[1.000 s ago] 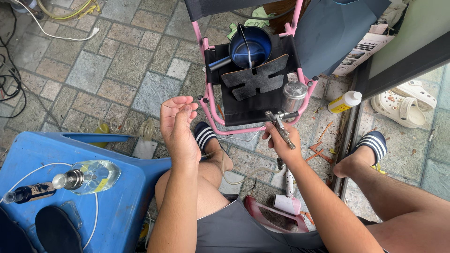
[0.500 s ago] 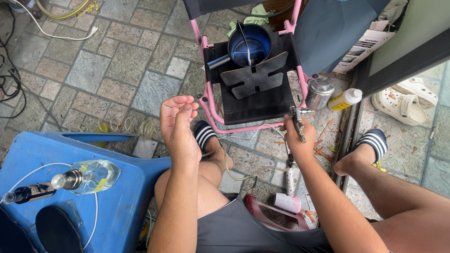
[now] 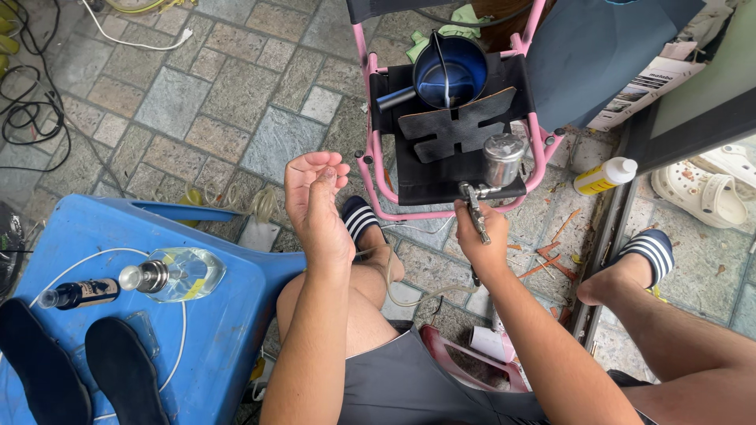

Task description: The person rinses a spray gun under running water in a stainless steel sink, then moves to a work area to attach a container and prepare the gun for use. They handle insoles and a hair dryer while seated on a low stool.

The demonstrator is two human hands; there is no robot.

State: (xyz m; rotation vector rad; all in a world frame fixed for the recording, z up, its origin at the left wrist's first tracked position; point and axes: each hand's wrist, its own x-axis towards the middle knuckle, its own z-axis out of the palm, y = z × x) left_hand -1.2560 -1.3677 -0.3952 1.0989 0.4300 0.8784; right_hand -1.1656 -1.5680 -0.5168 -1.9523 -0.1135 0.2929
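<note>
Metal airbrush (image 3: 482,206) with a shiny cup on top, clamped in the right hand (image 3: 482,240), nozzle aimed at a flat black cut-out piece (image 3: 459,124) propped on a pink-framed folding chair (image 3: 443,157). Left hand (image 3: 316,201) raised and empty, palm up, fingers loosely curled (touching nothing). Blue pot (image 3: 450,71) behind the black piece on the chair seat. To the left, blue plastic stool (image 3: 126,307) carrying a clear bottle (image 3: 173,275), a small dark bottle (image 3: 79,293) and two black insoles (image 3: 79,366). Yellow bottle (image 3: 602,175) on the paving at right.
</note>
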